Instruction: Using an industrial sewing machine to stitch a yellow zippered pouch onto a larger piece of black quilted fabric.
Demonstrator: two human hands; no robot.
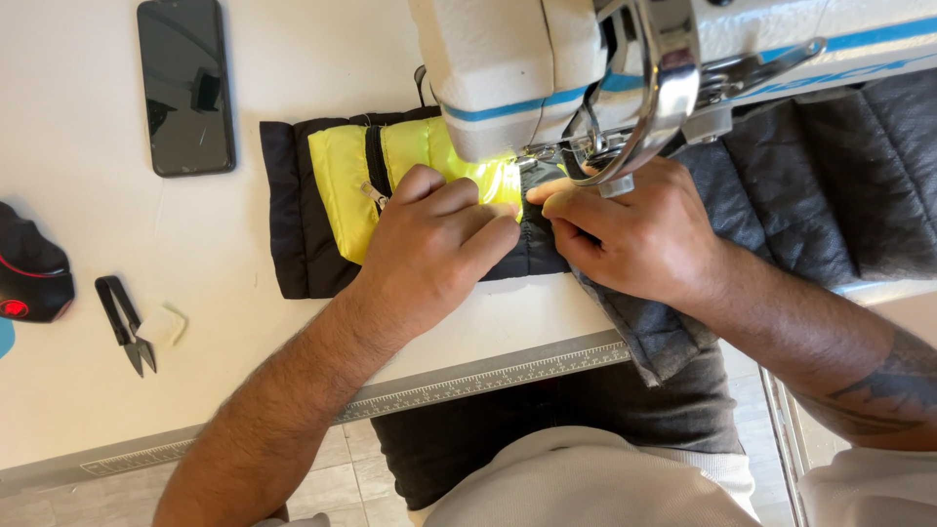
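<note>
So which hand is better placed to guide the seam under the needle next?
Probably the right hand: its fingertips press the dark quilted fabric right by the presser foot. The left hand flattens the yellow panel beside it.

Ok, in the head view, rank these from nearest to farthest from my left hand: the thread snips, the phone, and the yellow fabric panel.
1. Yellow fabric panel: under the left hand, touching its fingers.
2. Thread snips: on the white table, well to the hand's left.
3. Phone: face up at the table's far left; roughly as far as the snips, too close to call firmly.

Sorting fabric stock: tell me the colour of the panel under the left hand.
Bright yellow panel, bordered by black fabric; seen in the head view, under the left hand.
</note>
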